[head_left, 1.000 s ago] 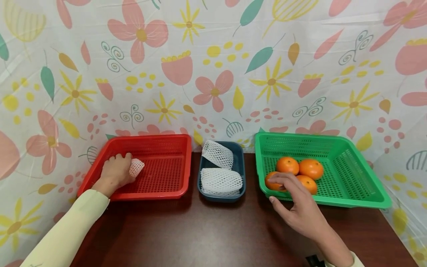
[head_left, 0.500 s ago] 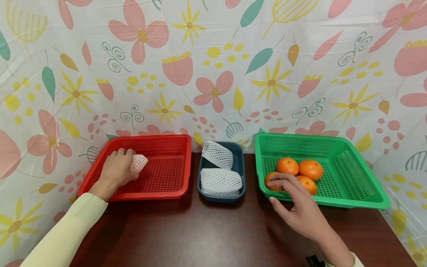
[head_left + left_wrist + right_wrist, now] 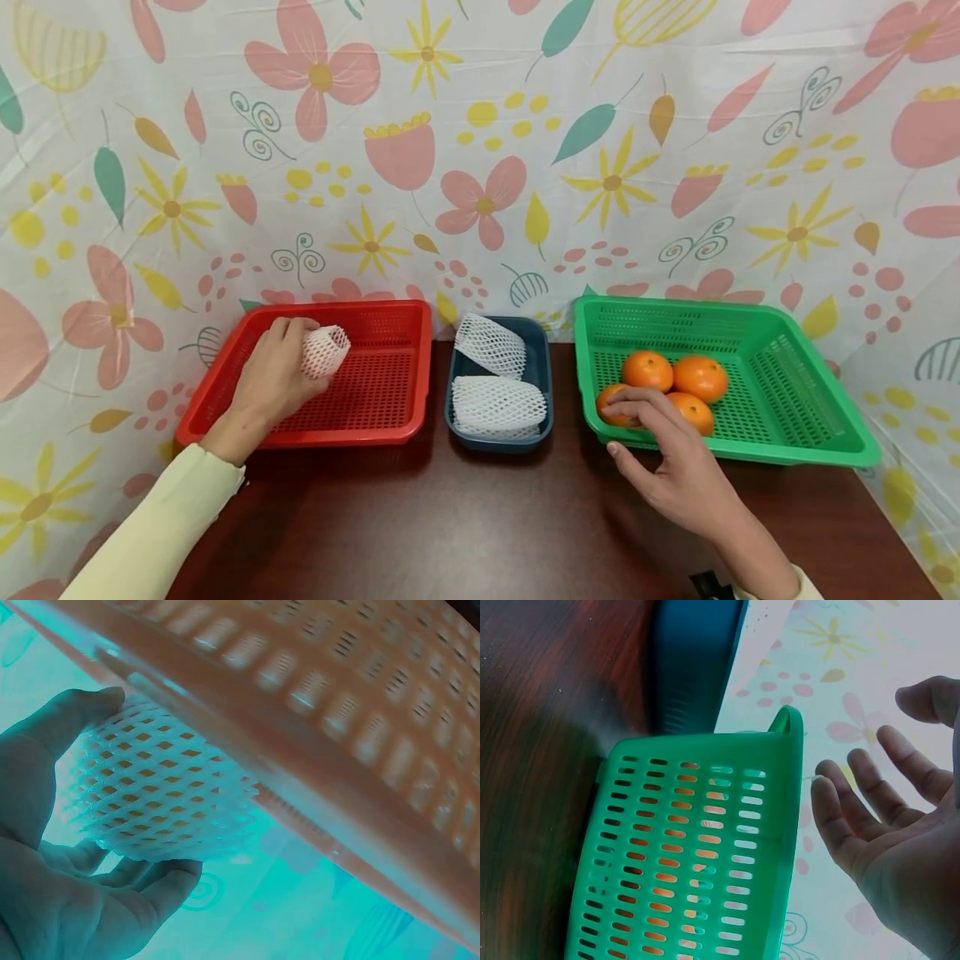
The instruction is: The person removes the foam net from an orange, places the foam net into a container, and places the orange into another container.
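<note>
My left hand [image 3: 279,371] holds a white foam fruit net [image 3: 326,352] over the red basket [image 3: 375,437], thumb and fingers around it. The left wrist view shows the net [image 3: 161,784] bulging round, with something orange-coloured behind its holes; its far end looks open. Over the near rim of the green basket [image 3: 795,454] my right hand [image 3: 675,467] hovers with loosely bent, spread fingers and holds nothing. In the right wrist view this hand [image 3: 900,832] is apart from the green basket's wall [image 3: 675,847]. Several oranges [image 3: 700,379] lie in that basket, one partly hidden by the fingers.
Between the baskets stands a dark blue tray [image 3: 542,354] with white foam nets [image 3: 498,404] in it. All three containers are on a dark brown table [image 3: 480,525]. A floral curtain [image 3: 480,108] hangs right behind them.
My left hand has lifted the foam net and moved right with it, from low in the red basket to higher up. The right hand has stayed almost still.
</note>
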A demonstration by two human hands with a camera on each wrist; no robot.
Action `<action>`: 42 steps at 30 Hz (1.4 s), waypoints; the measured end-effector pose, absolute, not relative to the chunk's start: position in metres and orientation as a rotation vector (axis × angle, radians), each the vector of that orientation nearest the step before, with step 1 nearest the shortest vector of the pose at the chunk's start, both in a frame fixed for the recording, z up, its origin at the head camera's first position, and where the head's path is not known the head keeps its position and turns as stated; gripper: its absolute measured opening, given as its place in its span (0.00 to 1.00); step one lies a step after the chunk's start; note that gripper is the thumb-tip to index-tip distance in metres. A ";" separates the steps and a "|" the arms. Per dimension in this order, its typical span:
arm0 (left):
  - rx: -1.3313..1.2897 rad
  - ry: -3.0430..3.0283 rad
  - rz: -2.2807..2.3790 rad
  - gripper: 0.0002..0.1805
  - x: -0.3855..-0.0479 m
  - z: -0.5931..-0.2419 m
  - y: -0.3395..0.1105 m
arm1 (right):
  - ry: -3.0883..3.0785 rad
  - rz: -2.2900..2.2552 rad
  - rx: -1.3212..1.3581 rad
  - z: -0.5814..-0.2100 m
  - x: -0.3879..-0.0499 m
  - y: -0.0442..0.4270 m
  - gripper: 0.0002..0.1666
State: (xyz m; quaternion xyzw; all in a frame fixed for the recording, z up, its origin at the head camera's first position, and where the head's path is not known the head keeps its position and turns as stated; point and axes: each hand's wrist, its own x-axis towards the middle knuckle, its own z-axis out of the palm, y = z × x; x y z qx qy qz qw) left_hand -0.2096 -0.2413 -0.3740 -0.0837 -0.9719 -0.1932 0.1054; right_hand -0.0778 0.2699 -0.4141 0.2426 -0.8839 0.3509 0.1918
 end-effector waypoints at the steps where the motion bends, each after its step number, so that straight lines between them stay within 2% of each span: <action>1: -0.246 -2.850 -0.594 0.50 -0.208 -0.373 -0.239 | -2.484 0.987 0.683 -0.414 -0.078 0.270 0.30; 11: -0.273 -2.740 -0.730 0.51 -0.193 -0.362 -0.222 | -2.468 1.022 0.700 -0.411 -0.077 0.269 0.32; 18: -0.321 -2.642 -0.905 0.48 -0.175 -0.355 -0.204 | -2.441 1.016 0.724 -0.411 -0.076 0.267 0.33; 25: -0.378 -2.570 -1.017 0.47 -0.157 -0.351 -0.190 | -2.444 1.017 0.725 -0.411 -0.074 0.266 0.30; 35: -0.445 -2.514 -1.265 0.50 -0.139 -0.349 -0.170 | -2.425 1.025 0.755 -0.407 -0.075 0.263 0.33; 42: -0.433 -2.535 -1.462 0.49 -0.132 -0.354 -0.159 | -2.423 1.029 0.768 -0.405 -0.075 0.259 0.32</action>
